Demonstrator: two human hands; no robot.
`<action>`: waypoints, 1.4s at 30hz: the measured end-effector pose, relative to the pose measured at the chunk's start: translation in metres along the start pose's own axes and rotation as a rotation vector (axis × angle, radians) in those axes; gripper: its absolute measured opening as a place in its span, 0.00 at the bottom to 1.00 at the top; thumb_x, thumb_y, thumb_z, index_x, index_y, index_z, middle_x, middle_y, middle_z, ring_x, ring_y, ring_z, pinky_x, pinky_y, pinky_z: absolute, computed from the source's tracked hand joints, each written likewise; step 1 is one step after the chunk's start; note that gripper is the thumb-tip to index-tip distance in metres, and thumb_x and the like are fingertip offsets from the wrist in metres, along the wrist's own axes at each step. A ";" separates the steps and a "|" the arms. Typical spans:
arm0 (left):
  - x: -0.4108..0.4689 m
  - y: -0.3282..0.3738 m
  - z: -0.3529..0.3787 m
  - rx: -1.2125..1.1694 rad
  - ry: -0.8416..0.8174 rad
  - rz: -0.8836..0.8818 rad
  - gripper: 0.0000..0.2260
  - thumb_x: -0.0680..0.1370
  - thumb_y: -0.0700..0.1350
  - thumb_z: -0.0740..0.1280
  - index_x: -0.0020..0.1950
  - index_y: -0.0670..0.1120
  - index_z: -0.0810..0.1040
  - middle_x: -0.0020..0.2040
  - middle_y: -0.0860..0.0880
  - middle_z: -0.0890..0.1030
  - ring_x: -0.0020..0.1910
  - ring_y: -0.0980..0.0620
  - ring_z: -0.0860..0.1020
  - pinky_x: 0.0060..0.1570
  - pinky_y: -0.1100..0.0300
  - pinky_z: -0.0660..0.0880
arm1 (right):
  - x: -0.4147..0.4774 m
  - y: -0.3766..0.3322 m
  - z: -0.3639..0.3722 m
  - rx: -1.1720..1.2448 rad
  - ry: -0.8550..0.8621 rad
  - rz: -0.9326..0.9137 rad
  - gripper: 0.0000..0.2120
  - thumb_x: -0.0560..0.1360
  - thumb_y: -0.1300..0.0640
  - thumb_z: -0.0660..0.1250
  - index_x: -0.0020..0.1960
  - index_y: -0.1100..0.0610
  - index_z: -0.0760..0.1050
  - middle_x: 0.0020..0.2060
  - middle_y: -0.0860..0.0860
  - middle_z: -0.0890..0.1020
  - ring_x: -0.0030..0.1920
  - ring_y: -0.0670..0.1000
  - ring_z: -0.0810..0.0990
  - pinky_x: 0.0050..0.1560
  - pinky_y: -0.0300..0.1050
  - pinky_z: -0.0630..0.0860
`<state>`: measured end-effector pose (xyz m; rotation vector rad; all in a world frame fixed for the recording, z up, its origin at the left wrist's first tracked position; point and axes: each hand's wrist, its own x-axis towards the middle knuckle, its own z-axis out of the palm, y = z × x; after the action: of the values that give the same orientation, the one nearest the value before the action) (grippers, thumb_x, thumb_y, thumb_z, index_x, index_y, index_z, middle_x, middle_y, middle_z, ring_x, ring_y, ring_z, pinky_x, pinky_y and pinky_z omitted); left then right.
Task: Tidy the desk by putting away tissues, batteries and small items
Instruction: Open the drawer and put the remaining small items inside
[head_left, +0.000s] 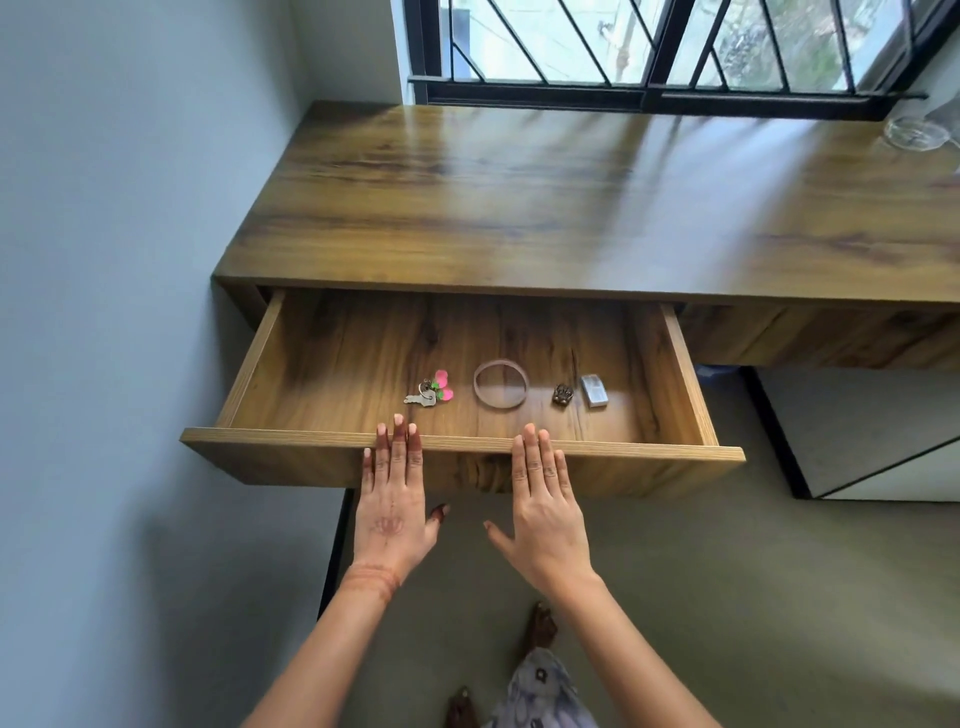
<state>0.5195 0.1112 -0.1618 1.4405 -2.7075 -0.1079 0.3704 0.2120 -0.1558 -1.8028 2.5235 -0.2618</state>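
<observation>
Pressing both flat hands against the front of the open drawer, I judged that I was at the closing step: my left hand and right hand lay side by side on the front panel, fingers spread wide and straight, gripping nothing, with the fingertips just over its top edge. The small items already sat inside, in a loose row near the front. I counted four: one key on a ring with a pink and green charm at the left, one thin round band in the middle, one small dark trinket beside it, and one little grey box at the right, all apart from one another. I could see no tissues and no batteries anywhere, unless the grey box held some, which I could not tell. The table was bare but for one glass dish at its far right corner. The next move, I reckoned, called for an even push from both palms, so the drawer slid in straight without jamming or jolting the things about.
</observation>
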 end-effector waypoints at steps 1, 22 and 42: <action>0.006 0.000 0.000 0.005 -0.007 -0.002 0.53 0.64 0.57 0.74 0.75 0.39 0.45 0.76 0.42 0.44 0.75 0.42 0.44 0.72 0.51 0.39 | 0.006 0.002 0.000 -0.004 -0.001 0.001 0.56 0.62 0.39 0.74 0.75 0.65 0.48 0.75 0.60 0.52 0.75 0.57 0.48 0.72 0.51 0.46; 0.178 -0.012 0.004 0.079 0.035 0.054 0.57 0.59 0.57 0.77 0.75 0.39 0.45 0.76 0.40 0.46 0.75 0.40 0.47 0.72 0.48 0.43 | 0.176 0.043 0.013 -0.020 0.044 -0.027 0.56 0.60 0.43 0.75 0.75 0.64 0.47 0.75 0.59 0.46 0.75 0.57 0.48 0.73 0.51 0.45; 0.272 -0.027 -0.021 0.241 0.064 0.267 0.62 0.56 0.58 0.78 0.74 0.36 0.41 0.76 0.40 0.47 0.75 0.45 0.45 0.73 0.51 0.45 | 0.255 0.118 -0.003 -0.186 0.258 -0.172 0.56 0.57 0.33 0.73 0.73 0.63 0.55 0.72 0.57 0.63 0.74 0.55 0.54 0.74 0.51 0.50</action>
<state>0.3925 -0.1307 -0.1348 1.0903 -2.9064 0.2830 0.1755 0.0090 -0.1518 -2.1929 2.6390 -0.2911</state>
